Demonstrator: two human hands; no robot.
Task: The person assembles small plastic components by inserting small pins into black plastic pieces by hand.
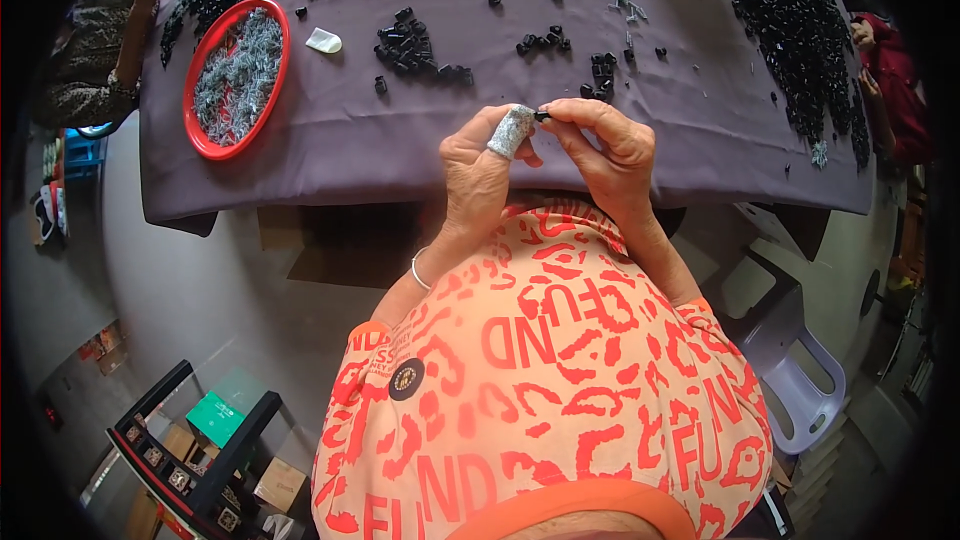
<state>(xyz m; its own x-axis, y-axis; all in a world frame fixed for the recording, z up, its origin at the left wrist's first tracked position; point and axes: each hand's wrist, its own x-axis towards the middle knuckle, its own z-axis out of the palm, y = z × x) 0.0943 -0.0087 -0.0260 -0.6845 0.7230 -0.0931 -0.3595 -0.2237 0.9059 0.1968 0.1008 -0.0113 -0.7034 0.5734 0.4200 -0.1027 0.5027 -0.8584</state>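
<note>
Just above the near edge of the cloth-covered table (340, 140), both my hands meet at a small black plastic piece (542, 115). My right hand (612, 152) pinches it between thumb and fingertips. My left hand (478, 165) is closed, with its fingertips against the piece's other end; a speckled grey-white wrap (511, 130) covers one digit. Whatever else lies between the left fingertips is too small to make out. Past my hands lies a small cluster of black pieces (603, 72). Farther left is a larger cluster of black pieces (405, 48).
A red tray (219, 152) full of thin grey pins stands at left, with a whitish scrap (323, 40) beside it. Large black heaps (790, 30) lie far right and far left. People's arms (130, 50) reach in from both sides. A lilac plastic chair (800, 380) stands right.
</note>
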